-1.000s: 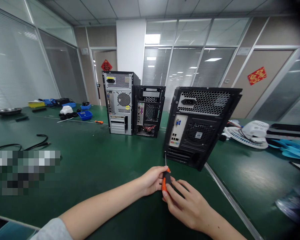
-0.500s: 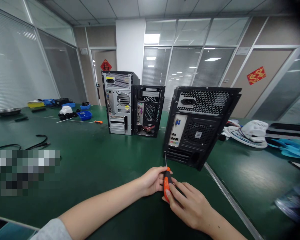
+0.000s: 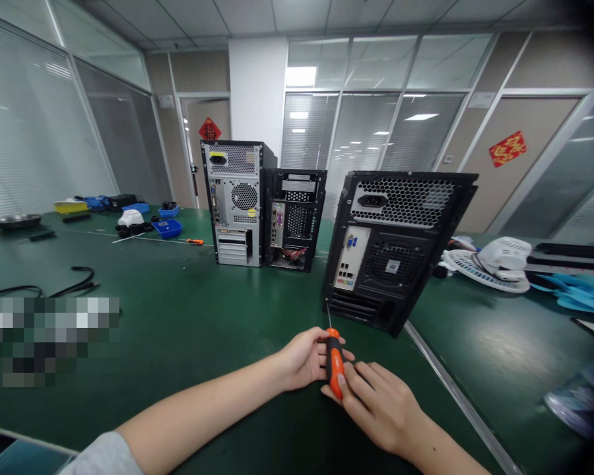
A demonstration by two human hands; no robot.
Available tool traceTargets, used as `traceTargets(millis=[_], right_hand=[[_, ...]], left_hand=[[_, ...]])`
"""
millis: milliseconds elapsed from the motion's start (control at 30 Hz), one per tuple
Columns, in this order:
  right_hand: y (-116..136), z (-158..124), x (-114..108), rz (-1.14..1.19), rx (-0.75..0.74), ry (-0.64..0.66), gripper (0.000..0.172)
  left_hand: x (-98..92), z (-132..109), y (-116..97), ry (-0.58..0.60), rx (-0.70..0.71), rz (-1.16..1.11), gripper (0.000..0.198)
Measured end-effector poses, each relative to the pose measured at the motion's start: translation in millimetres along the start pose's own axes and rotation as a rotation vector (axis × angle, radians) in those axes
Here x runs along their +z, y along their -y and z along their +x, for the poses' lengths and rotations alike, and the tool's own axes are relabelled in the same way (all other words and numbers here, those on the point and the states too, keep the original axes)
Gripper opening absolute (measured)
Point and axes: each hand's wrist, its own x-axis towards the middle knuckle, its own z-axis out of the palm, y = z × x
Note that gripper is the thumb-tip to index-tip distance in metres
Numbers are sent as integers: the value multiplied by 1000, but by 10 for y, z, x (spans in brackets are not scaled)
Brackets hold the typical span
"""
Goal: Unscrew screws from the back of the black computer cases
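An orange and black screwdriver (image 3: 335,366) points away from me, its thin shaft reaching the lower left corner of a black computer case (image 3: 400,244). At that corner the tip appears to meet a small screw. My left hand (image 3: 307,359) is closed around the front of the handle, thumb near the collar. Around the handle's rear end my right hand (image 3: 376,399) has its thumb and fingers closed. The case stands with its back panel facing me, showing a power socket, ports and a fan grille.
Two more computer cases, a silver-backed one (image 3: 235,204) and a smaller black one (image 3: 297,221), stand further back. A second screwdriver (image 3: 195,242) lies left of them, near a blue tray (image 3: 167,228). White fan parts (image 3: 499,264) and blue blades (image 3: 579,293) lie at right. Cables (image 3: 72,284) lie left.
The screwdriver handle has turned about its axis and its rear end has shifted slightly right. My right hand's fingers have moved a little with it; the case stays put.
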Motion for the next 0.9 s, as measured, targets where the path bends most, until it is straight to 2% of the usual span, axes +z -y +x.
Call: traceTargets(millis=[333,467,700,900], right_hand=[[-2,7,-26,-9,34,-23,19],[-6,-4,-15,-32,52,-26,23],[-19,32,-14,-28,61,-30,24],[-40,-14,-16,-14,52,-11,21]], left_hand=[[-15,-9,21,107,-2,-114,29],[-16,-3,30,121,45,-111,27],[60,-60,-6,66,79,-54,28],[51,-52,4,53,130,-46,26]])
